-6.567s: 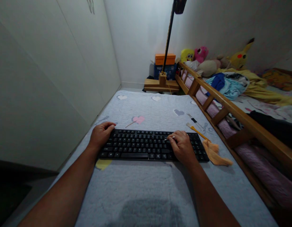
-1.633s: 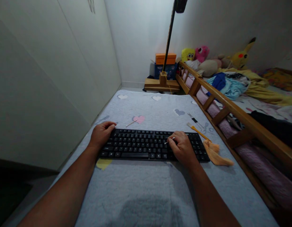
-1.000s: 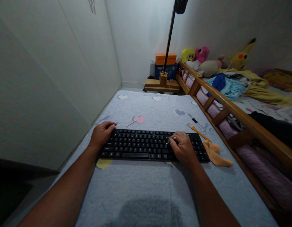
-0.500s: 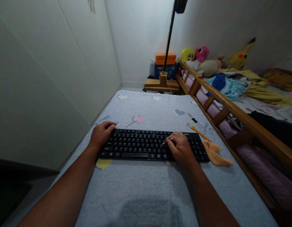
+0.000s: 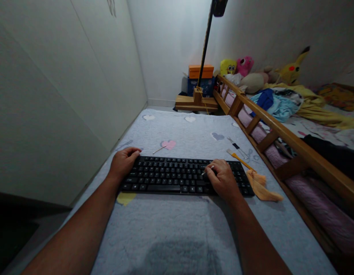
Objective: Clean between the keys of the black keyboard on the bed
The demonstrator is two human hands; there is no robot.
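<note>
A black keyboard [image 5: 168, 175] lies flat on the pale blue bedding. My left hand [image 5: 123, 164] is closed on its upper left corner, thumb toward the keys and the other fingers partly hidden at the edge. Between the thumb and fingers of my right hand [image 5: 222, 177] is a white cotton swab [image 5: 211, 167], its lower tip at the keys on the right side of the main block. That hand covers part of the keys there. A second cotton swab [image 5: 159, 150] rests on the bedding beyond the keyboard, by a pink heart print.
To the right lie a brush [image 5: 241, 159] with an orange handle, tweezers [image 5: 236, 146] with a black band and an orange cloth [image 5: 261, 187]. A wooden bed rail [image 5: 282, 135] runs along the right. Behind stands a lamp on a wooden base [image 5: 197, 100]; a white cabinet [image 5: 65, 84] is left.
My right hand has shifted slightly to the right over the keys, carrying the cotton swab. My left hand and the keyboard have stayed in place.
</note>
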